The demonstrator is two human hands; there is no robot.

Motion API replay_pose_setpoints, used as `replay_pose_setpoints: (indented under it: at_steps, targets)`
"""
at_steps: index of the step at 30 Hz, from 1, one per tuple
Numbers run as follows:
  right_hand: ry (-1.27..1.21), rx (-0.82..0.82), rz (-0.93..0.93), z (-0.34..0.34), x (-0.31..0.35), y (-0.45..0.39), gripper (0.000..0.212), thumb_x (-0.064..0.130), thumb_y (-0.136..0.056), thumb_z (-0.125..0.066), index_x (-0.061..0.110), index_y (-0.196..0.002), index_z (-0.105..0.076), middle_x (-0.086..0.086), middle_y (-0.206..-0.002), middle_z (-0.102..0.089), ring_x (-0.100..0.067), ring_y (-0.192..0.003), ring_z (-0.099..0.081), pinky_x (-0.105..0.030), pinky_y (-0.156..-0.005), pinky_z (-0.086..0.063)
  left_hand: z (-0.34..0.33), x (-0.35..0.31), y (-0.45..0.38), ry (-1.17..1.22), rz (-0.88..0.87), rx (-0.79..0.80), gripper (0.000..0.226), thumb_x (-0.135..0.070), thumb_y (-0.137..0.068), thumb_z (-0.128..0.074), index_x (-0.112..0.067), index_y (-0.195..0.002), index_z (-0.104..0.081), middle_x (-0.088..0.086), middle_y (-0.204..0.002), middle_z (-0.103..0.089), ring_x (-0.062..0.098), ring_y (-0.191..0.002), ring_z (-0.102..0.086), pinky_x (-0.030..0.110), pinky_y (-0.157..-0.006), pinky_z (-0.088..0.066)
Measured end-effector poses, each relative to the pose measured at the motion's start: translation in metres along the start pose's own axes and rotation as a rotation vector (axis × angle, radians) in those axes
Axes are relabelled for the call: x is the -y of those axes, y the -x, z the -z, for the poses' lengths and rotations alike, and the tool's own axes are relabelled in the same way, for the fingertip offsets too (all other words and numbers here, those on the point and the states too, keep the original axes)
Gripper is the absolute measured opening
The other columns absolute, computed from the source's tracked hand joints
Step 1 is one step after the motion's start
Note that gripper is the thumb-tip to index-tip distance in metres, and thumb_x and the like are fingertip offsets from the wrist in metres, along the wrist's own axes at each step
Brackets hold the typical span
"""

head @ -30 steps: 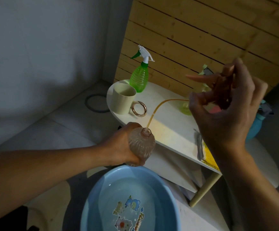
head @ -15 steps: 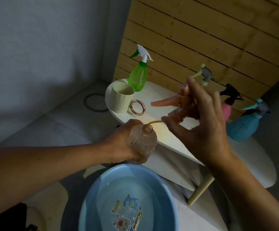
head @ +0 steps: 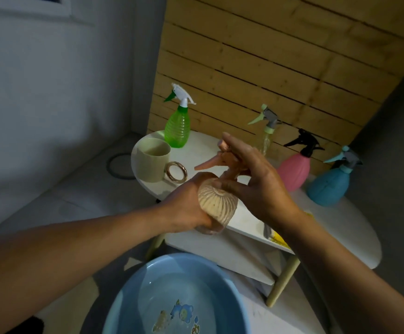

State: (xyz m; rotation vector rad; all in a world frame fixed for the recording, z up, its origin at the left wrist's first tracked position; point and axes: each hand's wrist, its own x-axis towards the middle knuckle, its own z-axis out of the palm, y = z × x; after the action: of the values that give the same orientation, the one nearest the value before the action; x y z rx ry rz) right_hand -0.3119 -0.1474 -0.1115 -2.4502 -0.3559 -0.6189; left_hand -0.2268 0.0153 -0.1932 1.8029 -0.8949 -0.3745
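**Step in hand:** fitting the head to the bottle.

1. The left grip [head: 186, 208] is clenched round the ribbed body of the bottle [head: 218, 203]. It holds the bottle in the air at the front edge of the bench [head: 203, 144], above the far rim of the basin [head: 148, 273].
2. The right grip [head: 261, 186] grasps the head [head: 222, 160] between thumb and fingers. The long tapered part of the head points left, toward the mug [head: 151, 162].
3. The head stands at the bottle neck. The fingers cover the joint, so it cannot be told whether the collar is engaged on the thread.

**Next move (judgement):**

- Set the head square on the neck before turning. A tilted collar is likely to cross-thread.
- Turn the collar with the right grip while the left grip holds the body fixed. The ribs should give good purchase.
- Avoid squeezing the body hard, since any liquid inside could spill at the open joint. The basin is placed to catch drips.
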Motion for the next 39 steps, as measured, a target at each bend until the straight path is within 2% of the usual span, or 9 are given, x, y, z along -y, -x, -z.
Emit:
replay_pose_setpoints:
  at_steps: [3,7,12,16,25,29,31,34,39]
  targets:
    - [0.039,0.059,-0.038,0.008,-0.010,-0.001,0.082,0.017,-0.090,-0.074,0.043,-0.154,-0.030,0.011,-0.134,-0.052,-0.011,-0.117,-0.058,-0.037,-0.098,-0.054,-0.002,-0.004,-0.020,-0.039,-0.010,0.037,0.095,-0.023,-0.059,-0.101,-0.033,-0.136,-0.045,-0.013,-0.120,-0.065,0.006,-0.116,-0.063,0.028,-0.095,-0.054]
    - [-0.067,0.046,-0.177,0.017,-0.027,0.002,0.076,0.018,-0.089,-0.075,0.044,-0.149,-0.037,0.011,-0.126,-0.062,-0.004,-0.118,-0.061,-0.036,-0.102,-0.054,-0.009,-0.004,-0.042,-0.044,-0.059,0.095,0.089,-0.014,-0.063,-0.098,-0.051,-0.125,-0.047,-0.015,-0.120,-0.067,-0.003,-0.113,-0.063,0.017,-0.091,-0.054]
    - [-0.437,-0.095,-0.365,0.016,-0.051,0.006,0.062,0.002,-0.080,-0.081,0.020,-0.135,-0.060,-0.005,-0.110,-0.073,-0.020,-0.105,-0.071,-0.047,-0.091,-0.060,-0.015,0.005,-0.063,0.000,0.044,0.168,0.097,-0.025,-0.055,-0.100,-0.042,-0.136,-0.048,-0.012,-0.125,-0.066,0.011,-0.119,-0.063,0.043,-0.100,-0.057]
    - [-0.478,-0.080,-0.367,0.019,-0.062,0.005,0.054,0.002,-0.082,-0.079,0.014,-0.132,-0.063,-0.005,-0.109,-0.074,-0.021,-0.101,-0.071,-0.038,-0.088,-0.061,-0.014,0.007,-0.076,0.004,0.072,0.263,0.090,-0.027,-0.056,-0.099,-0.043,-0.132,-0.052,-0.010,-0.124,-0.068,0.017,-0.119,-0.065,0.051,-0.100,-0.057]
    - [-0.032,0.106,-0.276,0.035,-0.056,-0.015,0.054,0.016,-0.084,-0.082,0.035,-0.130,-0.063,0.020,-0.110,-0.069,0.001,-0.100,-0.065,-0.029,-0.085,-0.059,-0.006,-0.004,-0.079,-0.074,0.118,0.351,0.093,-0.019,-0.064,-0.096,-0.043,-0.135,-0.041,-0.016,-0.123,-0.062,0.010,-0.120,-0.061,0.040,-0.105,-0.054]
    - [-0.011,0.077,-0.260,0.034,-0.055,-0.012,0.055,0.019,-0.084,-0.082,0.038,-0.130,-0.061,0.021,-0.109,-0.068,0.003,-0.097,-0.064,-0.021,-0.081,-0.056,-0.012,0.001,-0.070,0.053,0.185,0.287,0.110,-0.016,-0.063,-0.097,-0.036,-0.148,-0.031,-0.006,-0.126,-0.067,0.014,-0.120,-0.065,0.047,-0.104,-0.055]
    - [-0.035,0.062,-0.283,0.032,-0.055,-0.011,0.055,0.020,-0.084,-0.082,0.038,-0.131,-0.060,0.019,-0.109,-0.068,0.003,-0.096,-0.065,-0.021,-0.081,-0.057,-0.008,0.001,-0.059,0.226,0.286,0.217,0.129,-0.022,-0.055,-0.101,-0.051,-0.152,-0.019,-0.003,-0.138,-0.061,0.017,-0.129,-0.059,0.048,-0.110,-0.049]
    - [-0.109,0.048,-0.334,0.031,-0.058,-0.010,0.059,0.021,-0.082,-0.083,0.040,-0.132,-0.057,0.015,-0.107,-0.070,0.003,-0.095,-0.066,-0.022,-0.082,-0.059,0.003,-0.007,-0.047,0.549,0.358,0.045,0.149,-0.031,-0.040,-0.106,-0.050,-0.157,-0.017,0.002,-0.154,-0.048,0.022,-0.142,-0.046,0.052,-0.120,-0.035]
    - [-0.258,0.010,-0.420,0.027,-0.061,-0.005,0.065,0.020,-0.081,-0.085,0.037,-0.136,-0.053,0.008,-0.102,-0.073,0.003,-0.094,-0.069,-0.024,-0.083,-0.058,0.025,-0.061,-0.054,0.284,0.039,-0.157,0.085,-0.041,-0.068,-0.091,-0.049,-0.140,-0.048,-0.012,-0.140,-0.061,0.004,-0.125,-0.061,0.030,-0.099,-0.054]
